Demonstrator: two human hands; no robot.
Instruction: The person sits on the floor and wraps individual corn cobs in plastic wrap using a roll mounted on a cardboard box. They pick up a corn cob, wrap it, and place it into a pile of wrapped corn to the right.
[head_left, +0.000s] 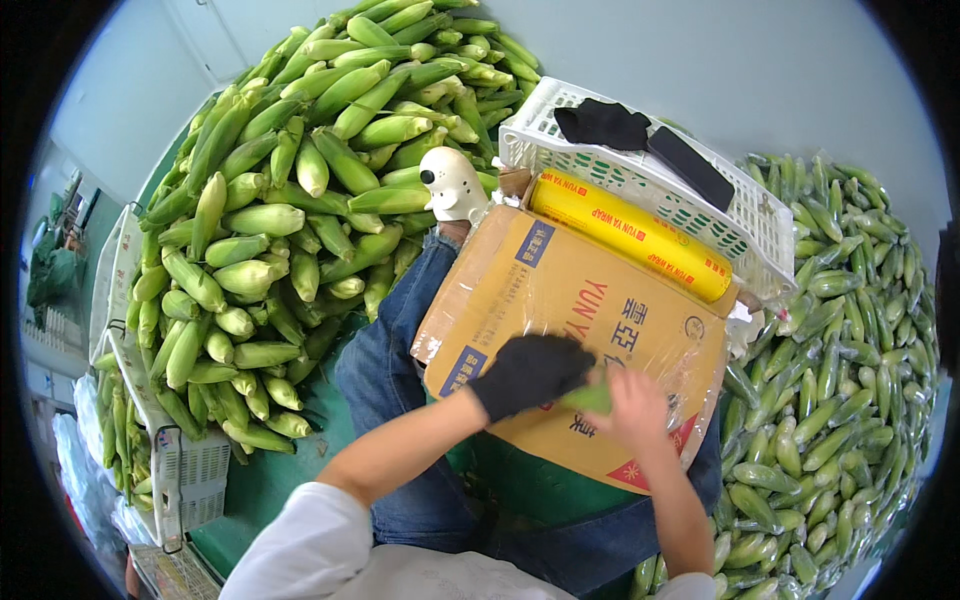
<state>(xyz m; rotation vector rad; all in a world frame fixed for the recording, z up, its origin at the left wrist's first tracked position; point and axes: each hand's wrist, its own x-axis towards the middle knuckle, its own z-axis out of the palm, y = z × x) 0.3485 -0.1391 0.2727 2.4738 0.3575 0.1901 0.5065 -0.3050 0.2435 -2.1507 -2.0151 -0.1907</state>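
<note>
An ear of green-husked corn (589, 398) lies between my hands, above a cardboard pad covered with clear film (517, 300). My right hand (636, 406) is bare and grips the ear from the right. Over its left side reaches my left hand (534, 375) in a black knit glove, fingers against or just above the husk. Motion blur and the glove hide how the left fingers are bent. Along the far edge of the pad rests a yellow roll of plastic wrap (630, 234), bearing printed writing.
A heap of unwrapped corn (300, 195) rises at left beside a white plastic crate (191, 472). At right lies a pile of film-wrapped corn (817, 405). Behind the roll, a white basket (645, 169) carries a black glove (602, 124) and a dark rectangular object (690, 166).
</note>
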